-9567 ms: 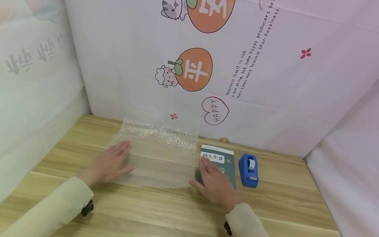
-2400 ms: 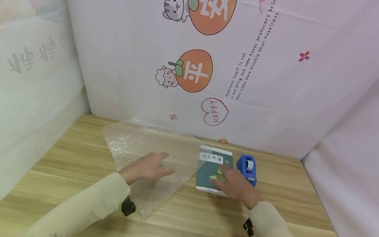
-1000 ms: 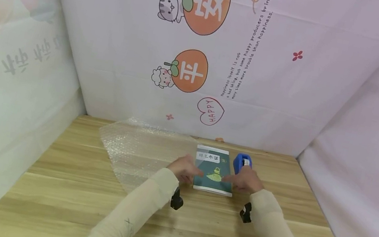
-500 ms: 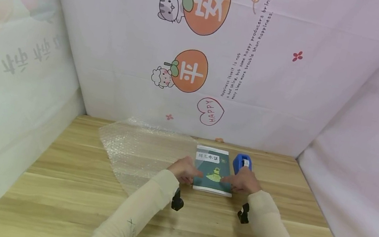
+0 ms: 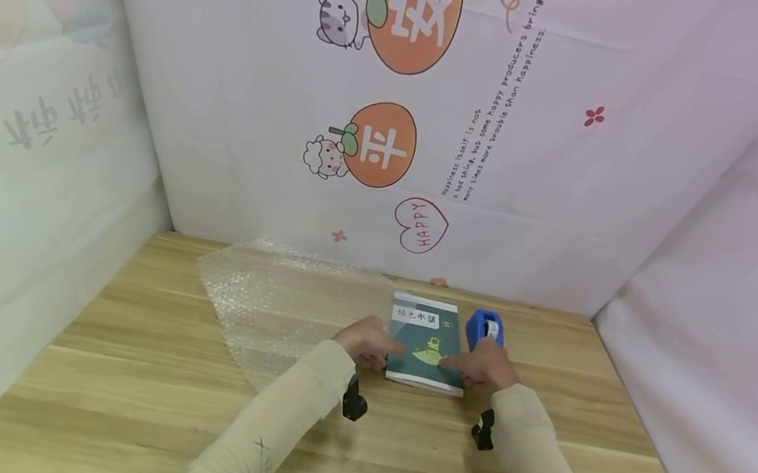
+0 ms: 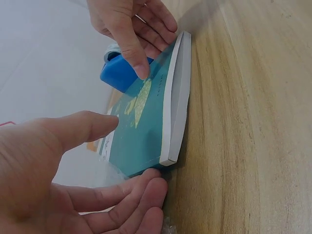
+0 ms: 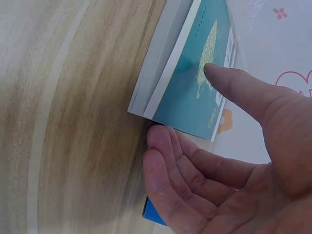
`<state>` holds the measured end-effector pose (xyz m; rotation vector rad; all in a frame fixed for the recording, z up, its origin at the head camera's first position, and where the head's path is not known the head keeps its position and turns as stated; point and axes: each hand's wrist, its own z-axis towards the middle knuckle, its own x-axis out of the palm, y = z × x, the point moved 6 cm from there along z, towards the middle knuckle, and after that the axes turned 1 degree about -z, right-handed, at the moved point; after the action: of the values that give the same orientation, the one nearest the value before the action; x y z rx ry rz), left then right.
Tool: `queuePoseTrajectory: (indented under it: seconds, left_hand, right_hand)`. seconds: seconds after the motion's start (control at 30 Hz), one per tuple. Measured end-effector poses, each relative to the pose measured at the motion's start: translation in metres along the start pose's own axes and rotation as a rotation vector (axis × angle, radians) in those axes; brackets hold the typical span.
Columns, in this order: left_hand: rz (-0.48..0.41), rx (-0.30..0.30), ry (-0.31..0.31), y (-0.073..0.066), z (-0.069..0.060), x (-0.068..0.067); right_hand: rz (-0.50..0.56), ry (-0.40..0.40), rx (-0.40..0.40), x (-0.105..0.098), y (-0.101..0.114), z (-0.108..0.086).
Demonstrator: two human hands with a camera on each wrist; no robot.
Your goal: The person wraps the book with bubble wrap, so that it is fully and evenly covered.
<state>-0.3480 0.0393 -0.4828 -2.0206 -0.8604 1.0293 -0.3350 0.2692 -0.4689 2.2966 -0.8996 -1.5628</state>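
Note:
A green book [image 5: 415,368] with white edges lies on the table, seen close up in the left wrist view [image 6: 139,151] and the right wrist view [image 7: 180,102]. My left hand [image 5: 368,342] grips its left side, thumb over the cover and fingers against the edge. On the right side my right hand [image 5: 487,366] holds it likewise, its curled fingers touching the edge in the right wrist view [image 7: 209,165]. Clear bubble wrap [image 5: 285,296] lies turned at an angle to the left, its right corner overlapping the book's left part; which is on top I cannot tell.
A blue tape dispenser [image 5: 477,327] stands right behind my right hand, partly hidden by it. The wooden table [image 5: 130,396] is bounded by printed white cloth [image 5: 240,119] at the back and plain-looking cloth on the right [image 5: 735,333].
The bubble wrap has turned from square to slanted. Both hands have left their flat, spread pose and moved to the book's two sides; over the last second they have hardly moved.

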Motion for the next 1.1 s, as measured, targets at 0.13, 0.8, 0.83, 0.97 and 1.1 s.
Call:
queuePoseTrajectory:
  seconds: [0.13,0.8,0.83,0.97,1.1]
  left_hand:
    - [-0.005,-0.004,0.011,0.001,0.001,0.001]
    - [-0.218,0.005,-0.007,0.007,0.005,0.004]
    - [-0.237,0.011,0.007,0.008,0.006,0.004]
    - [-0.314,0.027,0.068,0.010,0.009,0.003]
    - [-0.353,0.017,0.087,0.013,0.011,0.002]
  right_hand:
    - [0.001,0.000,0.004,0.002,-0.004,0.002]
    - [0.023,0.004,-0.011,0.001,-0.010,-0.001]
    - [0.021,0.002,-0.008,0.000,-0.010,-0.002]
    - [0.014,-0.001,0.007,-0.003,-0.011,-0.004]
    - [0.042,0.015,0.022,-0.003,-0.013,-0.002]
